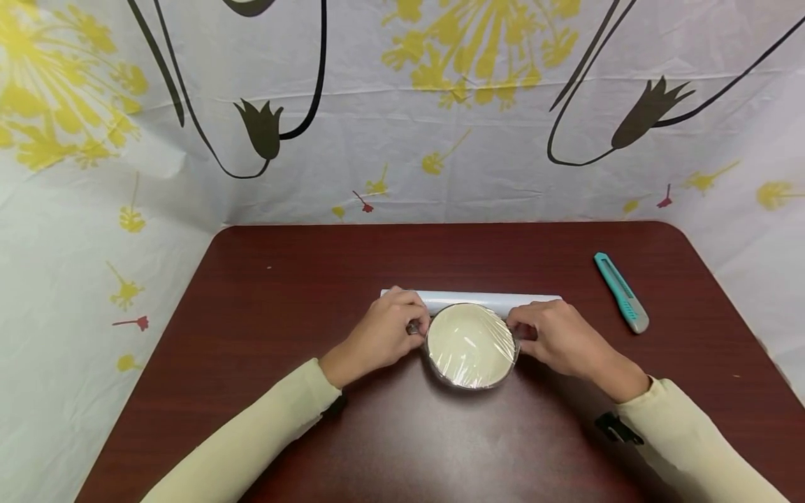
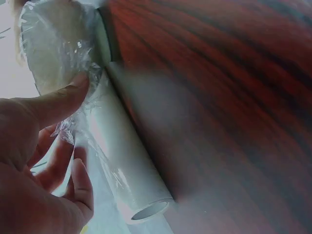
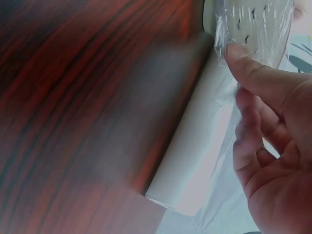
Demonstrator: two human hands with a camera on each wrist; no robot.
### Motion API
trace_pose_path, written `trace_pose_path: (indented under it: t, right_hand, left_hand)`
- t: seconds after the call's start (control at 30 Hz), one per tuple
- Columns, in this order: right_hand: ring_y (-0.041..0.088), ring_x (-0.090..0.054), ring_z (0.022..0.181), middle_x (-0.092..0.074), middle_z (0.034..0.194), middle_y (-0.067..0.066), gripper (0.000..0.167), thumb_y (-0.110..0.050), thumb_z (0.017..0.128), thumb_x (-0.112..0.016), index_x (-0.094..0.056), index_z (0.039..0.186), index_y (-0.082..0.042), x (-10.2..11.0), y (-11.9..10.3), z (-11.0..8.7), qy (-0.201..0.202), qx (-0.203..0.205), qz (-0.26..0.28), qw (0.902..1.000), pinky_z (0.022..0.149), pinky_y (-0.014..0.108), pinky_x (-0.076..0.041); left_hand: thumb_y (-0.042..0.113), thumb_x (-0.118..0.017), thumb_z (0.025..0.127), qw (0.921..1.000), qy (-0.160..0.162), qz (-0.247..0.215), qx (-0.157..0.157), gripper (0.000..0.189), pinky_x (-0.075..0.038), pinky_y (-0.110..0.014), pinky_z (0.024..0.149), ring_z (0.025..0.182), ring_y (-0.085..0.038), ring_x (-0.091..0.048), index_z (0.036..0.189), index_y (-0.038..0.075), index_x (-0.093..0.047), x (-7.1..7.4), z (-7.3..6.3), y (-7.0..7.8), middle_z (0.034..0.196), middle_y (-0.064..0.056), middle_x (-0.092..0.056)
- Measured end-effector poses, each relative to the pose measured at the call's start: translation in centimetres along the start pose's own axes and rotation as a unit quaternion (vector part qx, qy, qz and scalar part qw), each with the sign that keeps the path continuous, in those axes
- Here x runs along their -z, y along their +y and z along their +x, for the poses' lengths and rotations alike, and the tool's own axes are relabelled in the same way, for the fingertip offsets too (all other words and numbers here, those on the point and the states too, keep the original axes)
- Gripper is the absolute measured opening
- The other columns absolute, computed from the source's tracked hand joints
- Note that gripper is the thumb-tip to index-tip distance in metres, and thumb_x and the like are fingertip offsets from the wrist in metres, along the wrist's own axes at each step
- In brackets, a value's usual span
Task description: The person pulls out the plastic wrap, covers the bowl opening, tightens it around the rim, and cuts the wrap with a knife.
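Only in the head view, a teal cutter [image 1: 621, 292]; in the wrist views, both hands [image 2: 31, 185] [image 3: 292, 146] with pinched clear film [image 2: 83, 51].

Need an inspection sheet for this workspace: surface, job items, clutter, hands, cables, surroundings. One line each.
Surface: dark red wood-grain table, glossy patch in front of the bowl.
Job's things: round bowl with clear film over its top, wrinkled toward the right; white roll lying crosswise just behind it.
Clutter: teal-and-grey utility knife lying at the right; no protruding blade seen.
Hands: left hand pinches film at the bowl's left edge; right hand pinches film at its right edge.
Cables: nothing seen.
Surroundings: white sheeting with plant prints, behind and both sides.
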State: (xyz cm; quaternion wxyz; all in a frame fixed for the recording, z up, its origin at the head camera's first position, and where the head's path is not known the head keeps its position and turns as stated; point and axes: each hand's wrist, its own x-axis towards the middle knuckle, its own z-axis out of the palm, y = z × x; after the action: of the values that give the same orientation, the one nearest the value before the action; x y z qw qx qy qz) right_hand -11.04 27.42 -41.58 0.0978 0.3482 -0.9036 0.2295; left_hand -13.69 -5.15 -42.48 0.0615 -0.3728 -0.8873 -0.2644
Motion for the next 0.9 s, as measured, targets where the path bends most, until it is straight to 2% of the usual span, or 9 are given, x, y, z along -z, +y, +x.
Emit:
trace_pose_path:
  t: [0.07, 0.17, 0.4, 0.57, 0.63, 0.8, 0.9]
  right_hand:
    - [-0.003, -0.053, 0.068, -0.055, 0.075, -0.025, 0.046, 0.007, 0.069, -0.095, -0.069, 0.086, -0.028, 0.1, 0.1, 0.0, -0.01, -0.01, 0.002, 0.9999, 0.059, 0.025, -0.046]
    - [-0.004, -0.054, 0.069, -0.057, 0.076, -0.026, 0.045, 0.007, 0.072, -0.093, -0.07, 0.086, -0.029, 0.2, 0.1, -0.1, -0.016, -0.019, 0.009, 0.9997, 0.06, 0.026, -0.048]
    - [-0.003, -0.061, 0.071, -0.066, 0.079, -0.024, 0.04, 0.008, 0.077, -0.091, -0.075, 0.09, -0.026, -0.1, -0.3, -0.5, -0.01, -0.038, 0.0, 0.9992, 0.062, 0.03, -0.054]
    - [0.003, -0.069, 0.075, -0.074, 0.083, -0.017, 0.034, 0.007, 0.079, -0.091, -0.079, 0.097, -0.019, -0.1, -1.1, -0.8, -0.01, -0.059, -0.003, 0.9982, 0.066, 0.035, -0.059]
    - [0.004, -0.071, 0.077, -0.075, 0.086, -0.016, 0.034, 0.006, 0.079, -0.092, -0.08, 0.101, -0.018, -0.1, -1.5, -1.0, -0.018, -0.071, 0.0, 0.9973, 0.068, 0.035, -0.059]
    - [0.002, -0.073, 0.079, -0.077, 0.092, -0.013, 0.035, 0.001, 0.08, -0.093, -0.08, 0.108, -0.014, 0.2, -2.2, -1.1, -0.045, -0.095, 0.018, 0.9943, 0.07, 0.032, -0.061]
    - [0.001, -0.073, 0.079, -0.077, 0.095, -0.011, 0.036, -0.002, 0.08, -0.095, -0.079, 0.11, -0.012, 0.3, -2.5, -1.1, -0.056, -0.1, 0.029, 0.9929, 0.069, 0.031, -0.061]
  left_hand:
    - [0.005, -0.097, 0.08, 1.0, 0.0, 0.008, -0.001, 0.027, -0.05, -0.041, 0.087, 0.1, -0.022, -0.056, 0.08, 0.021, -0.075, 0.0, -0.1, 0.0, 0.101, 0.006, -0.061]
    - [0.007, -0.097, 0.083, 0.9999, 0.002, 0.015, -0.001, 0.023, -0.051, -0.039, 0.085, 0.097, -0.021, -0.057, 0.084, 0.02, -0.077, 0.0, -0.3, 0.1, 0.099, 0.006, -0.061]
    - [0.002, -0.088, 0.091, 0.9995, 0.015, -0.005, 0.028, 0.016, -0.061, -0.036, 0.077, 0.084, -0.01, -0.069, 0.099, 0.014, -0.083, -0.6, -1.2, 0.6, 0.093, 0.005, -0.077]
    - [0.004, -0.087, 0.087, 0.9988, -0.005, -0.011, 0.047, 0.022, -0.061, -0.039, 0.076, 0.084, -0.011, -0.069, 0.107, 0.012, -0.081, -0.8, -2.0, 1.6, 0.093, 0.004, -0.077]
    - [0.011, -0.092, 0.084, 0.998, -0.028, -0.015, 0.056, 0.033, -0.062, -0.04, 0.08, 0.09, -0.013, -0.072, 0.115, 0.01, -0.08, -0.6, -2.2, 2.0, 0.098, 0.002, -0.078]
    - [0.042, -0.105, 0.073, 0.992, -0.089, -0.034, 0.082, 0.083, -0.061, -0.045, 0.097, 0.114, -0.022, -0.074, 0.14, 0.005, -0.072, 0.3, -2.4, 2.9, 0.124, -0.006, -0.079]
    - [0.05, -0.105, 0.07, 0.9901, -0.098, -0.047, 0.089, 0.09, -0.062, -0.043, 0.094, 0.107, -0.02, -0.074, 0.142, 0.006, -0.072, 0.4, -2.4, 3.2, 0.123, -0.005, -0.079]
